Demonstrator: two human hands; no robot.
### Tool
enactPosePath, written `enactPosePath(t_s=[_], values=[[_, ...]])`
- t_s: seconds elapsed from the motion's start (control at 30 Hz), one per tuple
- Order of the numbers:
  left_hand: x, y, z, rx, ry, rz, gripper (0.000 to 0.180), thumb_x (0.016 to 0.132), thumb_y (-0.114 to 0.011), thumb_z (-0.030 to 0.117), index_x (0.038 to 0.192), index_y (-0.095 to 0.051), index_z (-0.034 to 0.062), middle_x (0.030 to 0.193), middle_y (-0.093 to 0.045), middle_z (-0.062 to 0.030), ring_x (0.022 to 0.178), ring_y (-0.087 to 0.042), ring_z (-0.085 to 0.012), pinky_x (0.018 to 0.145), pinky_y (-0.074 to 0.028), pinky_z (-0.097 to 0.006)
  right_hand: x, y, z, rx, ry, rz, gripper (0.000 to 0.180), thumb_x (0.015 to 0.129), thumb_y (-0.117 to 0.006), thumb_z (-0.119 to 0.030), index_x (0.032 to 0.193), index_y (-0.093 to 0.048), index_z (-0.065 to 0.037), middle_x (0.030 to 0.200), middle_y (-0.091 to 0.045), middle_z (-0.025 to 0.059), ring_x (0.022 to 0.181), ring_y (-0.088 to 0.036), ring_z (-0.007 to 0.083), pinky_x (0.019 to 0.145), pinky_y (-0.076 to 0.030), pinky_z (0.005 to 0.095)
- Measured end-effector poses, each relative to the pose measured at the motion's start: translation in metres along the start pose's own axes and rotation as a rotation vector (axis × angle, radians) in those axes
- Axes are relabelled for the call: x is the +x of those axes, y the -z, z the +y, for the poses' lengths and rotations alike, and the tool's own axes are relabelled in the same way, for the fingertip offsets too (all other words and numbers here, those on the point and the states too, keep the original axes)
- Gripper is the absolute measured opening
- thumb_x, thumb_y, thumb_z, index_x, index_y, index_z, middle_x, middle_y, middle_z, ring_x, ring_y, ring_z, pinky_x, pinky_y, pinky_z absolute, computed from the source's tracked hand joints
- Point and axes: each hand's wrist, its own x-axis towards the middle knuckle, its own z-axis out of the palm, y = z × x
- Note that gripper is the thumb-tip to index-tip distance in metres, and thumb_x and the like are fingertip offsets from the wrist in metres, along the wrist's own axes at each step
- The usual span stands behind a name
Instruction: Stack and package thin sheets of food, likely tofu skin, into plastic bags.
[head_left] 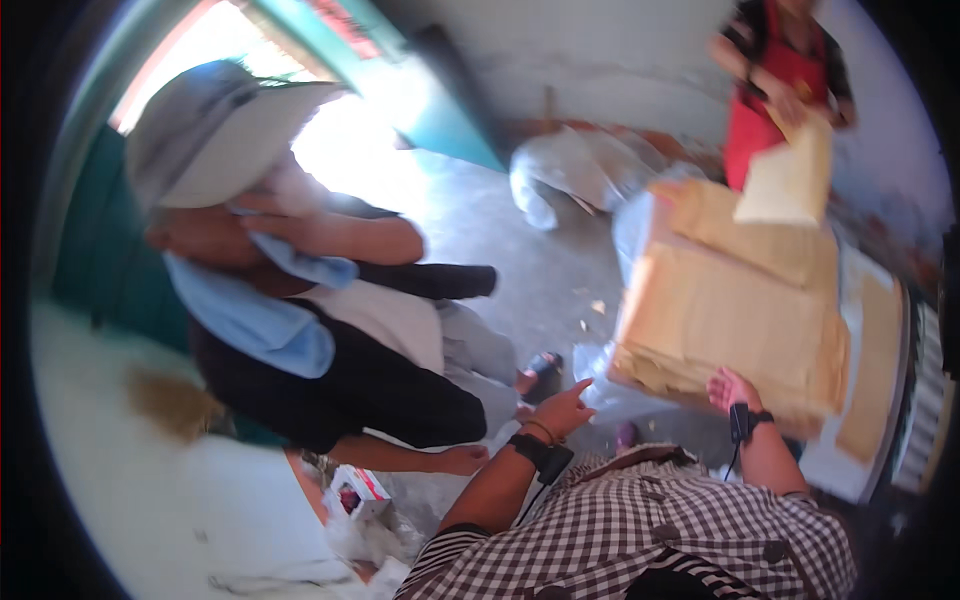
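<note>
My left hand (pixel 565 408) is held in the air left of a stack of brown paper (pixel 740 320), its index finger stretched out and nothing visible in it. At the stack's near edge is my right hand (pixel 733 388), fingers loosely bent and apart, holding nothing that I can see. Whether it touches the paper I cannot tell. The flat brown pieces, sheets or bags, lie in an uneven pile on a table. Both my wrists wear black bands with small devices.
Close on my left stands a person in a pale cap (pixel 215 125) with a blue towel (pixel 270 320). Across the table, a person in a red apron (pixel 745 125) holds a brown paper piece (pixel 790 175). Clear plastic sheeting (pixel 580 170) lies behind; a small box (pixel 362 490) sits at lower left.
</note>
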Motion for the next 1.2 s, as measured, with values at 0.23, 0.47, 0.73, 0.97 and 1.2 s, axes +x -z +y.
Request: enactPosePath(t_s=[0.23, 0.47, 0.73, 0.97, 1.2], values=[[-0.140, 0.169, 0.157, -0.054, -0.278, 0.597, 0.063, 0.086, -0.066, 0.017, 0.141, -0.038, 0.0099, 0.091, -0.068, -0.0099, 0.081, -0.067, -0.0228, 0.074, -0.052, -0.033, 0.047, -0.111, -0.041, -0.254, 0.014, -0.041, 0.034, 0.091, -0.059, -0.039, 0.114, -0.055, -0.014, 0.092, -0.067, 0.0059, 0.076, -0.065, 0.0167, 0.063, -0.054, 0.0342], [-0.219, 0.208, 0.166, 0.409, -0.450, 2.249, 0.062, 0.091, -0.042, 0.014, 0.144, -0.019, -0.0094, 0.069, -0.058, -0.0073, 0.054, -0.047, -0.0116, 0.058, -0.043, -0.026, 0.078, -0.144, -0.050, -0.311, 0.021, -0.090, 0.035, 0.090, -0.060, -0.038, 0.115, -0.055, -0.013, 0.094, -0.067, 0.0061, 0.080, -0.065, 0.0166, 0.065, -0.054, 0.0329], [-0.213, 0.229, 0.163, -0.028, -0.447, 2.004, 0.068, 0.087, -0.041, 0.000, 0.148, -0.013, -0.0047, 0.069, -0.055, -0.0040, 0.058, -0.049, -0.0106, 0.063, -0.042, -0.023, 0.089, -0.141, -0.044, -0.271, 0.014, -0.042, 0.036, 0.091, -0.059, -0.038, 0.116, -0.054, -0.012, 0.094, -0.066, 0.0078, 0.079, -0.065, 0.0189, 0.065, -0.054, 0.0347], [-0.216, 0.254, 0.162, -0.207, -0.480, 1.938, 0.065, 0.088, -0.042, 0.004, 0.148, -0.018, -0.0038, 0.069, -0.054, -0.0041, 0.057, -0.047, -0.0101, 0.058, -0.039, -0.021, 0.078, -0.104, -0.035, -0.159, 0.008, 0.063, 0.036, 0.090, -0.060, -0.036, 0.117, -0.053, -0.012, 0.093, -0.066, 0.0083, 0.078, -0.065, 0.0207, 0.066, -0.054, 0.0366], [-0.245, 0.248, 0.152, 0.224, -1.042, 2.242, 0.055, 0.092, -0.036, 0.000, 0.145, -0.020, -0.0006, 0.068, -0.050, -0.0033, 0.053, -0.043, -0.0116, 0.058, -0.041, -0.025, 0.069, -0.054, -0.025, -0.059, 0.081, 0.126, 0.032, 0.091, -0.058, -0.036, 0.112, -0.053, -0.012, 0.088, -0.066, 0.0064, 0.072, -0.064, 0.0214, 0.064, -0.055, 0.0371]])
